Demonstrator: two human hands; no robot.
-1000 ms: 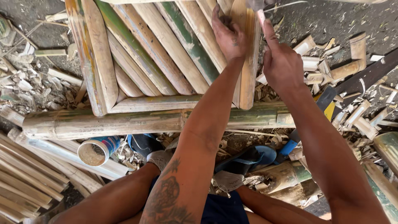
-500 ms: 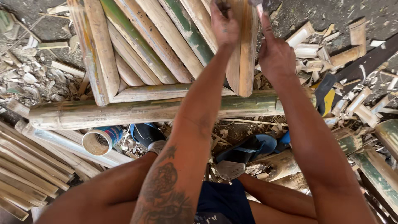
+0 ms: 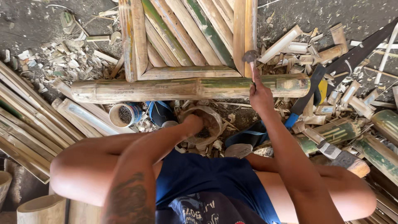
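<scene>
— Where's the hammer [image 3: 250, 56]?
— My right hand [image 3: 260, 96] grips its handle low, head over the bamboo panel [image 3: 186, 37]. It looks top-heavy and stiff.
— The left?
— My left hand [image 3: 194, 123] is in the bowl [image 3: 212, 121]; I can't tell its fingers.

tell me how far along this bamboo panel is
Done: slanted slats fill the panel inside its edge strips, and it rests against a thick pole. In hand: the right hand holds a hammer at the right edge strip, while the left hand reaches into a bowl of what look like nails. Left: that edge seems to need nailing; the panel's far end is out of view.
</scene>
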